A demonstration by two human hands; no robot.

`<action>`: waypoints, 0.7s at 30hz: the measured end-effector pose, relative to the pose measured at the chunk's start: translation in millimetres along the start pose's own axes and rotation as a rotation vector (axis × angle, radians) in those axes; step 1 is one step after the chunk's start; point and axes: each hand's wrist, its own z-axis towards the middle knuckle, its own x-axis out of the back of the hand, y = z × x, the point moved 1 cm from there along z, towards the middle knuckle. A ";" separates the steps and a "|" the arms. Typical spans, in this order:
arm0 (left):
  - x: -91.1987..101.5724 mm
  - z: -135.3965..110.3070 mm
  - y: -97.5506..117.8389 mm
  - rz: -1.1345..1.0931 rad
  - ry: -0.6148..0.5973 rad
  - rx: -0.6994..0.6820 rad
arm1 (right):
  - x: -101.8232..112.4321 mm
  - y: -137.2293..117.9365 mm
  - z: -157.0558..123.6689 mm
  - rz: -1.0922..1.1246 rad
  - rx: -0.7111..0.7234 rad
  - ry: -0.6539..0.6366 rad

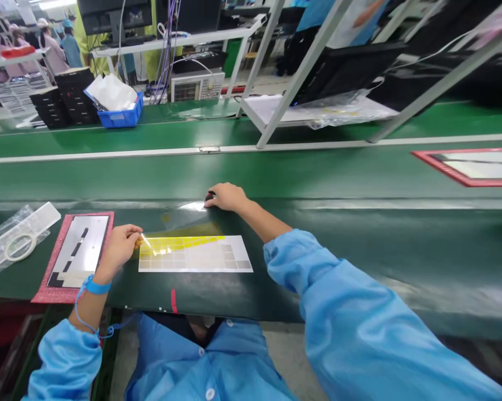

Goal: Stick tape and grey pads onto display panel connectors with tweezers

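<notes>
My left hand [123, 245] is closed in a pinch at the left end of a thin, see-through yellowish film [192, 227], which lifts at a slant above the work mat. Under it lies a white sheet of labels [217, 257] marked off in rectangles, its upper left part looking yellow through the film. Farther forward, my right hand [226, 197] has its fingers closed near the film's far edge. Something small and dark shows between them, too little to name. A blue wrist strap [97, 286] circles my left wrist.
Left of my hand, a flat panel [82, 245] rests on pink bubble wrap [53, 278], beside a white tape roll [20, 247] and plastic strips. Another red-edged panel [480, 167] lies far right. Behind stand a blue bin [121, 116] and a slanted metal frame [271, 125].
</notes>
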 end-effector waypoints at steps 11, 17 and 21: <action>-79.8 74.4 30.6 0.313 -0.009 -0.165 | 64.6 49.4 -6.4 0.211 -0.057 0.332; -109.6 96.7 46.8 0.477 -0.016 -0.265 | 105.2 51.7 -46.5 0.340 0.090 0.336; -103.3 94.6 50.7 0.558 0.012 -0.347 | 77.9 36.4 -62.4 0.197 0.094 0.121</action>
